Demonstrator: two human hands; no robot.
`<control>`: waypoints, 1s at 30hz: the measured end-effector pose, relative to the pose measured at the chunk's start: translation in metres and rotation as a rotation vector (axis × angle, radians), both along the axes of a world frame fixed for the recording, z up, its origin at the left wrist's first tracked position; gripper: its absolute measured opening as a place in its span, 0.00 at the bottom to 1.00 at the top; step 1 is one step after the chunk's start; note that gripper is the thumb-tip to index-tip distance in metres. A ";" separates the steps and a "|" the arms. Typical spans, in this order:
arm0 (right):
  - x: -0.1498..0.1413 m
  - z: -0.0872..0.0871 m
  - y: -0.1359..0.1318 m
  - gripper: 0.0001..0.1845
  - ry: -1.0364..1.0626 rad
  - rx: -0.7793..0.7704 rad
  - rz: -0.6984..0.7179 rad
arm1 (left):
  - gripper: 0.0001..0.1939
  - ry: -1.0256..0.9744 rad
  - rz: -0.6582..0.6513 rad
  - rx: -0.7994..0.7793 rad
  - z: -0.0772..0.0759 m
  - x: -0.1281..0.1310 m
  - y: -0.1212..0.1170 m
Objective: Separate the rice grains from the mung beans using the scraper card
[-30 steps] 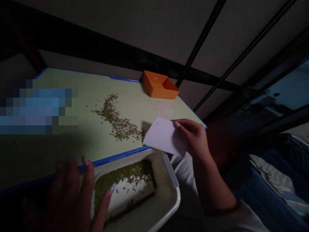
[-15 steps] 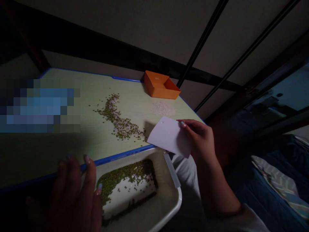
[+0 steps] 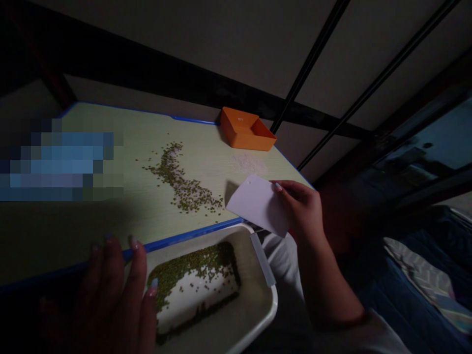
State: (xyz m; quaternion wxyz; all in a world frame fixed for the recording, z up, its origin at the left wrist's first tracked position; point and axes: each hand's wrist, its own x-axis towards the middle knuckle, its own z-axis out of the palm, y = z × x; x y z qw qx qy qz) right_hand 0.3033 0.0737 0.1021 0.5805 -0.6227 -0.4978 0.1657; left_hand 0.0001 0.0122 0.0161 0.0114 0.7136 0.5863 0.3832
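My right hand [image 3: 304, 204] pinches a white, flat plastic scraper [image 3: 256, 201] with a small hole near one corner. The scraper is tilted, close to the table's blue front edge and just right of a scattered band of green beans mixed with pale grains [image 3: 188, 191]. My left hand [image 3: 118, 290] rests at the left end of a white plastic bin [image 3: 254, 305], fingers stretched out and apart; its palm is in deep shadow, and whether it touches the rim I cannot tell. Inside the bin, green beans [image 3: 184, 265] lie mostly along the far side.
An orange open box [image 3: 250, 145] stands at the table's [image 3: 121, 128] far right corner, with a patch of pale grains [image 3: 249, 163] before it. A pixelated blue area [image 3: 70, 157] covers the table's left side. Dark bedding [image 3: 416, 275] lies at right.
My right hand and the scraper have shifted slightly up and away from me. The left hand, the bin and the beans look the same.
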 end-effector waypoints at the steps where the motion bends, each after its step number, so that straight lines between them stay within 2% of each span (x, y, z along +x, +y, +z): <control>1: 0.000 0.000 0.000 0.07 0.005 0.000 0.006 | 0.32 0.002 -0.004 -0.007 0.000 -0.001 0.000; 9: -0.003 0.003 0.002 0.07 0.023 0.005 0.031 | 0.35 0.045 -0.034 0.000 0.003 -0.002 0.003; 13: -0.005 0.003 0.002 0.08 0.011 -0.008 0.037 | 0.34 0.005 -0.041 0.027 0.003 -0.003 0.002; 19: -0.006 0.002 0.000 0.07 -0.010 -0.011 0.062 | 0.37 0.160 -0.063 0.087 0.001 -0.003 0.004; 24: -0.007 0.002 0.001 0.08 -0.032 -0.010 0.069 | 0.36 0.094 -0.035 0.058 0.001 -0.002 0.002; 30: -0.010 0.002 0.005 0.06 0.022 0.001 0.094 | 0.38 0.181 -0.042 0.089 0.001 -0.004 0.000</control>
